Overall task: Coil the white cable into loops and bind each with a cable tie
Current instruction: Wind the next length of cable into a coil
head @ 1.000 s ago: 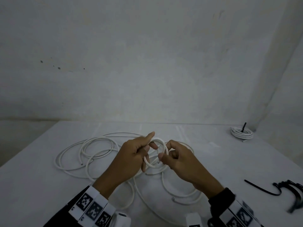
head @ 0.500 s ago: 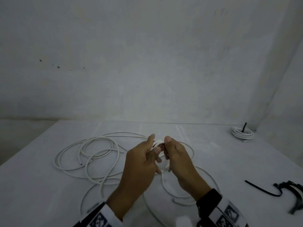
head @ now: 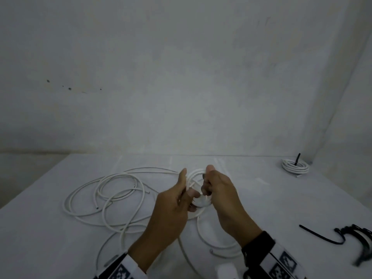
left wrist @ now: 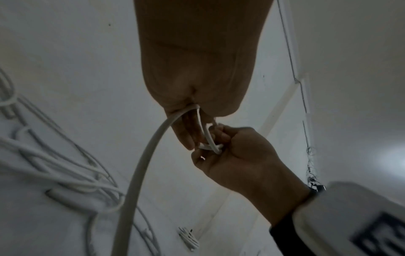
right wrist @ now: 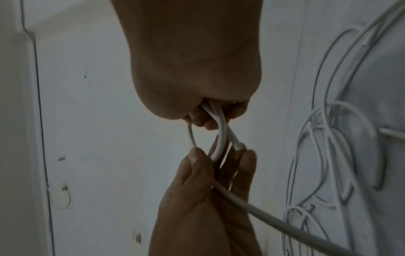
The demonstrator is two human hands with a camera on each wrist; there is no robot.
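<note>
White cable (head: 198, 174) coil between both hands.

Dim, flat, grey-blue light throughout; shadows barely seen. Noise and softness are noted in all views. Wrist views are heavily distorted at edges, w/ near skin blurred, underexposed.

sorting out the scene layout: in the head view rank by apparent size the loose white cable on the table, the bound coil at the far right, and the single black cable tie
1. loose white cable, sprawling widest.
2. single black cable tie.
3. bound coil, though it lies farther from the camera, so its small look is partly distance; these two are close.
</note>
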